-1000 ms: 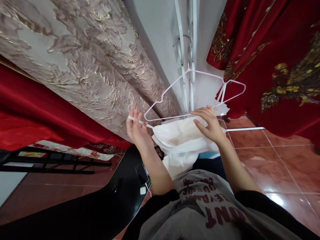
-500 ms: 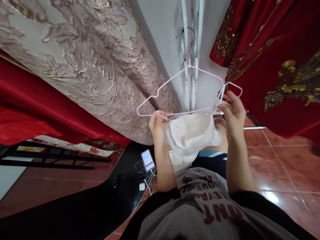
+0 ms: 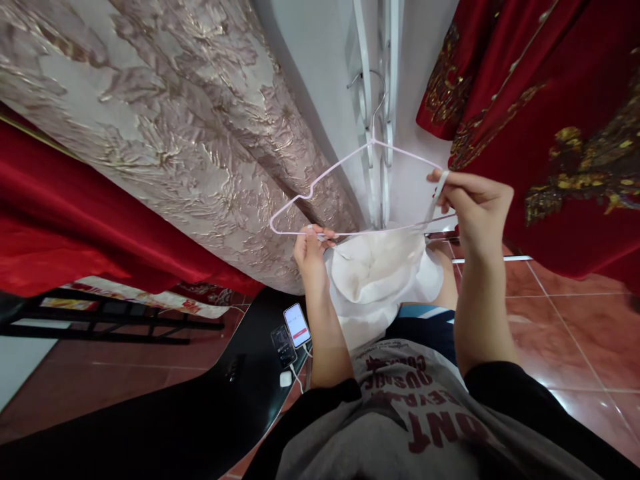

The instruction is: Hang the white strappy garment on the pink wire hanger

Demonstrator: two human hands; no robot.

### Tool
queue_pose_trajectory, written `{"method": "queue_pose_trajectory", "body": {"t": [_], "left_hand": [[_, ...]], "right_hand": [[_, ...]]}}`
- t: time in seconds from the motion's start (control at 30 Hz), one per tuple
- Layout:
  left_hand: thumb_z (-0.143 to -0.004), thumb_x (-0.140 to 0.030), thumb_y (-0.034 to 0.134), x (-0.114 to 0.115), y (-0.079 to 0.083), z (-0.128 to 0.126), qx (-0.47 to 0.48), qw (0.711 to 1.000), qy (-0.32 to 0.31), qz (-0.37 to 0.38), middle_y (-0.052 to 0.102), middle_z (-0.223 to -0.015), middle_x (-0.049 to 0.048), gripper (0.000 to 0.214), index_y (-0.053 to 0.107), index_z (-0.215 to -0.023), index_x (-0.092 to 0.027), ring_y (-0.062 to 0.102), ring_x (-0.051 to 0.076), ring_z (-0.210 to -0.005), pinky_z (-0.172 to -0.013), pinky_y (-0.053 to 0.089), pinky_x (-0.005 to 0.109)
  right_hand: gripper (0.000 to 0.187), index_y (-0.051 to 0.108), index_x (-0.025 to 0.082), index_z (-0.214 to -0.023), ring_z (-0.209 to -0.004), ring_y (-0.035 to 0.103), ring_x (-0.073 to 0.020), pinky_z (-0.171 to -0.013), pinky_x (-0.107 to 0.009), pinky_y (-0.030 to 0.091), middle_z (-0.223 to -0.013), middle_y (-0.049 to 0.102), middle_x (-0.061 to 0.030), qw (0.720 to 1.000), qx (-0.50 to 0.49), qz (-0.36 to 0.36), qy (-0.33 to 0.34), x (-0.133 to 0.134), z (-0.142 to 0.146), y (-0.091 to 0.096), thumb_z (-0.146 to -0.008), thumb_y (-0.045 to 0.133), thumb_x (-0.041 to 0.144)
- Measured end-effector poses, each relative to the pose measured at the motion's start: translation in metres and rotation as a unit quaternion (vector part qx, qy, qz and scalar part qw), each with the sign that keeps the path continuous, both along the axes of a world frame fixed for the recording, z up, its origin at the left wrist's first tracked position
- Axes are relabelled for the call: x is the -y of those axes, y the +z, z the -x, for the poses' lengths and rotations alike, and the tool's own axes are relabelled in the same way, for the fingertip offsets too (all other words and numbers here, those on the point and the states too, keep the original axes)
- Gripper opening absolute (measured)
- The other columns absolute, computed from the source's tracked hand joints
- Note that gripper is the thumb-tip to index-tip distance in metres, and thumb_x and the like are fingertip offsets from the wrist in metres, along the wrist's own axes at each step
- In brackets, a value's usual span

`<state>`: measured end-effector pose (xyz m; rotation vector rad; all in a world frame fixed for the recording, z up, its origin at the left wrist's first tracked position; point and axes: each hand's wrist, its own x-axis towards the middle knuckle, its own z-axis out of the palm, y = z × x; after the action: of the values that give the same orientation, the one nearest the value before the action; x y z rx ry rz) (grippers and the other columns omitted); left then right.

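White fabric garment [image 3: 375, 267] is held up in front of the chest, just below the lower bar of a pale pink wire hanger [image 3: 340, 165], and its bulk sags in loose folds between the two forearms. The hanger's metal hook is caught on a white-painted metal rack upright [image 3: 363, 67] against the wall.

The left hand [image 3: 310, 252] is closed in a pinch on the garment's left upper corner, right at the hanger's lower bar. The right hand [image 3: 475, 203] is raised higher and closed around a narrow white strap [image 3: 436, 197] at the hanger's right shoulder. The strap is pulled taut from the garment up to the fingers. Whether it is looped over the wire cannot be told, as the hand covers that end. The hands are well apart, one near each end of the hanger.

A heavy beige brocade fabric with a gold leaf pattern [image 3: 175, 133] hangs at the left, and a red garment with gold embroidery [image 3: 550, 133] at the right. Below the left forearm a glossy black counter [image 3: 200, 413] carries a lit smartphone [image 3: 297, 325] beside a dark smartphone [image 3: 283, 343]. Reddish glazed floor tiles [image 3: 575, 320] are seen at the right.
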<state>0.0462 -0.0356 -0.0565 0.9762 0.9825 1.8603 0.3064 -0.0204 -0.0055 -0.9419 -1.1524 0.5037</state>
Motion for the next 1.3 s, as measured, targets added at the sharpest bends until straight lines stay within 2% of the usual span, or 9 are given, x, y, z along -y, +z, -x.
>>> {"method": "queue_pose_trajectory", "body": {"t": [0.2,0.37,0.43,0.5,0.63,0.77,1.0,1.17,1.3], "left_hand": [[-0.085,-0.061,0.079,-0.001,0.001,-0.002,0.004,1.000,0.002,0.009,0.073,-0.072,0.0038,0.045,0.062,-0.081,-0.019,0.073,0.016,-0.067,-0.060,0.051,0.024],[-0.087,-0.056,0.079,-0.001,0.000,-0.006,0.027,0.999,-0.008,0.028,0.072,-0.071,0.0037,0.041,0.061,-0.081,-0.019,0.072,0.016,-0.066,-0.061,0.051,0.024],[-0.086,-0.054,0.080,-0.001,-0.002,-0.010,0.042,0.998,-0.025,0.031,0.073,-0.072,0.0041,0.040,0.062,-0.081,-0.019,0.072,0.016,-0.066,-0.060,0.051,0.024],[-0.084,-0.053,0.083,0.000,-0.004,-0.013,0.055,0.998,-0.035,0.027,0.074,-0.073,0.0043,0.039,0.063,-0.081,-0.019,0.073,0.016,-0.068,-0.059,0.051,0.024],[-0.087,-0.050,0.080,0.005,-0.004,-0.014,0.047,0.997,-0.049,0.030,0.080,-0.085,0.0085,0.034,0.068,-0.086,-0.019,0.078,0.018,-0.078,-0.064,0.055,0.024],[-0.089,-0.041,0.076,0.010,-0.009,-0.001,0.016,0.999,-0.008,0.033,0.082,-0.113,0.0141,0.027,0.073,-0.106,-0.020,0.080,0.021,-0.094,-0.073,0.059,0.027],[-0.091,-0.028,0.070,0.006,-0.013,0.036,-0.047,0.964,0.258,-0.041,0.079,-0.127,0.0103,0.025,0.080,-0.114,-0.021,0.078,0.022,-0.109,-0.086,0.062,0.030],[-0.095,-0.024,0.066,0.002,0.015,0.045,-0.192,0.964,0.147,-0.107,0.080,-0.115,0.0060,0.020,0.084,-0.104,-0.023,0.071,0.024,-0.128,-0.119,0.050,0.042],[-0.098,-0.023,0.064,-0.009,0.045,0.041,-0.311,0.943,0.024,-0.117,0.080,-0.112,0.0060,0.020,0.083,-0.104,-0.026,0.071,0.025,-0.124,-0.116,0.050,0.042]], "right_hand": [[0.042,0.078,0.017,-0.120,-0.122,0.075,-0.0289,-0.104,-0.050,0.061,-0.127,0.079,-0.0125,0.964,-0.113,-0.167,-0.173,-0.038,-0.033,-0.036,-0.079,0.084,0.021],[0.012,0.082,0.021,-0.096,-0.084,0.079,-0.0226,-0.086,-0.046,0.065,-0.089,0.080,-0.0057,0.924,-0.131,-0.185,-0.308,-0.004,-0.039,-0.061,-0.091,0.077,0.031],[0.013,0.081,0.024,-0.082,-0.074,0.076,-0.0207,-0.077,-0.042,0.065,-0.079,0.078,-0.0016,0.944,-0.082,-0.170,-0.269,0.014,-0.019,-0.057,-0.088,0.081,0.035],[0.013,0.082,0.026,-0.087,-0.081,0.078,-0.0213,-0.080,-0.042,0.065,-0.086,0.081,-0.0013,0.987,0.058,-0.094,-0.114,0.025,0.005,-0.048,-0.089,0.080,0.039],[0.021,0.082,0.029,-0.109,-0.102,0.076,-0.0251,-0.094,-0.046,0.061,-0.110,0.083,-0.0062,0.973,0.219,-0.002,0.080,0.026,0.037,-0.035,-0.093,0.076,0.041],[0.027,0.081,0.031,-0.117,-0.099,0.072,-0.0264,-0.094,-0.048,0.058,-0.106,0.081,-0.0065,0.959,0.269,0.017,0.087,0.021,0.036,-0.036,-0.096,0.072,0.046],[0.022,0.081,0.030,-0.110,-0.096,0.069,-0.0256,-0.090,-0.046,0.055,-0.107,0.081,-0.0061,0.955,0.289,0.003,0.067,0.023,0.027,-0.032,-0.099,0.069,0.044],[0.023,0.081,0.029,-0.113,-0.095,0.069,-0.0255,-0.089,-0.044,0.054,-0.100,0.079,-0.0060,0.955,0.287,-0.008,0.073,0.022,0.035,-0.039,-0.097,0.071,0.043],[0.024,0.081,0.029,-0.113,-0.095,0.069,-0.0262,-0.090,-0.045,0.054,-0.102,0.079,-0.0067,0.956,0.286,-0.010,0.068,0.022,0.037,-0.042,-0.095,0.073,0.044]]}}
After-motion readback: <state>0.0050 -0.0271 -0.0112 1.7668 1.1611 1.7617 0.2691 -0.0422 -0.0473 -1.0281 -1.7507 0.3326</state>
